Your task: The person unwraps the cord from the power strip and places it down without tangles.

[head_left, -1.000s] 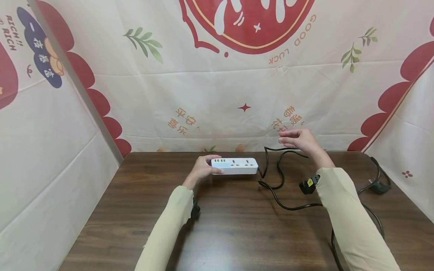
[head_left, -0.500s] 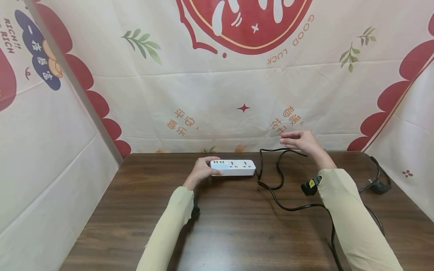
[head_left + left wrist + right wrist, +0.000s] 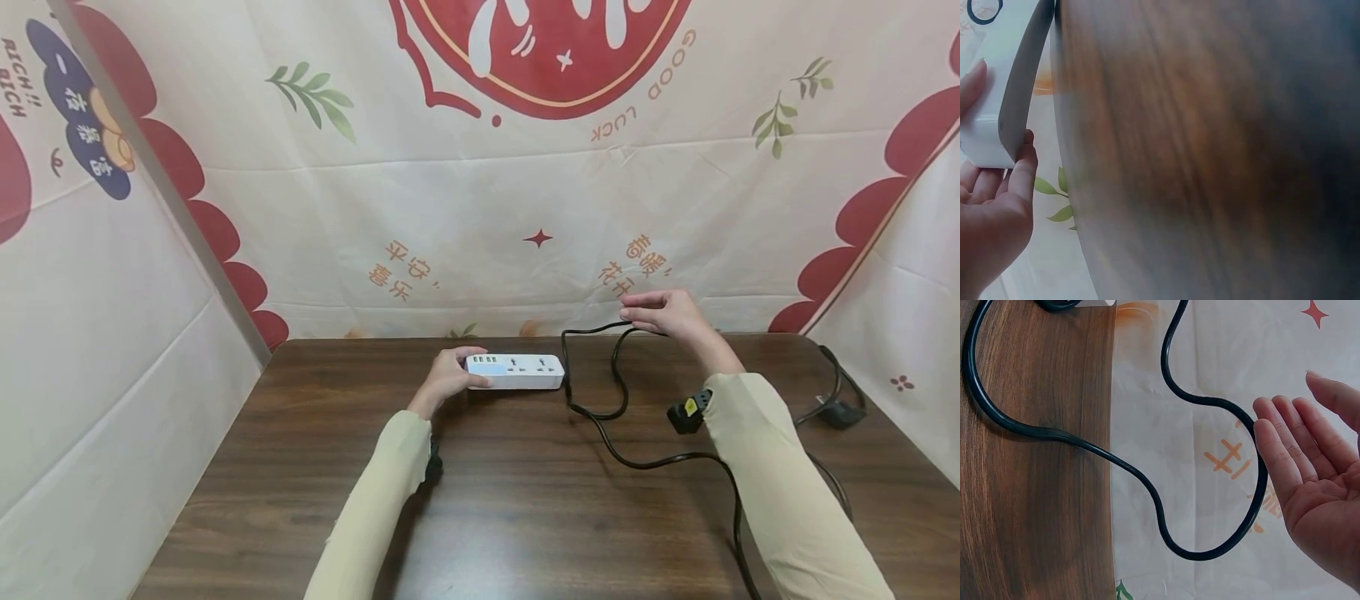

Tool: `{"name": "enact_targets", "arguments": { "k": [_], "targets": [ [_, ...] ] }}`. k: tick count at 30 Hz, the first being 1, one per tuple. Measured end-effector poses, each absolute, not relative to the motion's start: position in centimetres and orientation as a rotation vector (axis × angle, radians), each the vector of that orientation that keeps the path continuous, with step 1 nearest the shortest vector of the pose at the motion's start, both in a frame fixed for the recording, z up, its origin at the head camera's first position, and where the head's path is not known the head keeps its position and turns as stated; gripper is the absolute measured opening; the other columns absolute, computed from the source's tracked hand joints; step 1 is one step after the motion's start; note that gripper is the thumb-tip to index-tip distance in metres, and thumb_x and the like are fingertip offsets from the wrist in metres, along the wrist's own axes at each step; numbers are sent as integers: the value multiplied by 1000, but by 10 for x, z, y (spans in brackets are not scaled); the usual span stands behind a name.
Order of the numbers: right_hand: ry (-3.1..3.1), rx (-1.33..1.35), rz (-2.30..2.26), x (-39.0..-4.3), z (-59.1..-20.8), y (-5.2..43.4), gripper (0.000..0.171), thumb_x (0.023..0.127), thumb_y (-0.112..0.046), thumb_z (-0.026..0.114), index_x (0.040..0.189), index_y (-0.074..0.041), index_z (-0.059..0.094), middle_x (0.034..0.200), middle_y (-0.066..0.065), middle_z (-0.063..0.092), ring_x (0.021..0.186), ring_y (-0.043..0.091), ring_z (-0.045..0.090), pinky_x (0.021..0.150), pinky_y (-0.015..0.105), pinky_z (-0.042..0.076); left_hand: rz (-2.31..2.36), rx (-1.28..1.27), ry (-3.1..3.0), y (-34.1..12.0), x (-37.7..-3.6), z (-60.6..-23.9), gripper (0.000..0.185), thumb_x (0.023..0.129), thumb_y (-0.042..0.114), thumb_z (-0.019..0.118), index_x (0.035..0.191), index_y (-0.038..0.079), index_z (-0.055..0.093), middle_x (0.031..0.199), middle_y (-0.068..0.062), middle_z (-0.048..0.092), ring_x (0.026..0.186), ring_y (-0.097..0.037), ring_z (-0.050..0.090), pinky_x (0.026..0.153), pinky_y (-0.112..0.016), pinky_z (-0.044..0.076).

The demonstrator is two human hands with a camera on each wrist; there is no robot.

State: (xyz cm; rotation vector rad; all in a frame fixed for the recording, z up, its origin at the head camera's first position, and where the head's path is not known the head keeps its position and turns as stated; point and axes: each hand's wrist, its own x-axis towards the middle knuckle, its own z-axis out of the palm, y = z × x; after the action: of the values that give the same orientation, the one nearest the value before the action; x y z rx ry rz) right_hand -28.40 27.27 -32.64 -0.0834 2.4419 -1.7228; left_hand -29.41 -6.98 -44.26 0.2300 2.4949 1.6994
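Your left hand (image 3: 448, 377) grips the left end of the white power strip (image 3: 516, 372), which lies near the table's (image 3: 300, 467) far edge, about midway along it. Your right hand (image 3: 663, 311) hovers above the far edge with fingers straight and relaxed, the black cord (image 3: 600, 417) draped against them in a raised loop. Keep the strip pinned flat while you gather cord, and guide each loop evenly so it doesn't kink toward the black plug (image 3: 687, 413) near your right sleeve.

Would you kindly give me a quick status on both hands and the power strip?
Left hand grips the white power strip at its left end. Right hand open, black cord looped over its fingers. Black plug lies beside the right sleeve.
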Motion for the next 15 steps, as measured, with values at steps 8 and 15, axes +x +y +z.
{"name": "enact_targets", "arguments": {
  "k": [8,15],
  "targets": [
    [2486,-75,-1674,-286,-327,272,58,84,-20,66,127,11,43,83,-18,61,80,-3,61,77,21,48,1593,256,2515,-66,-302,-443,52,65,5,80,114,8,63,108,-8,63,92,-17,56,80,-30,43],
    [2480,-81,-1681,-286,-327,274,58,84,-20,66,127,11,43,82,-17,63,81,-1,62,76,20,48,1507,268,2539,-57,-305,-443,52,67,5,79,116,7,61,110,-9,62,93,-18,55,84,-33,42]
  ]
}}
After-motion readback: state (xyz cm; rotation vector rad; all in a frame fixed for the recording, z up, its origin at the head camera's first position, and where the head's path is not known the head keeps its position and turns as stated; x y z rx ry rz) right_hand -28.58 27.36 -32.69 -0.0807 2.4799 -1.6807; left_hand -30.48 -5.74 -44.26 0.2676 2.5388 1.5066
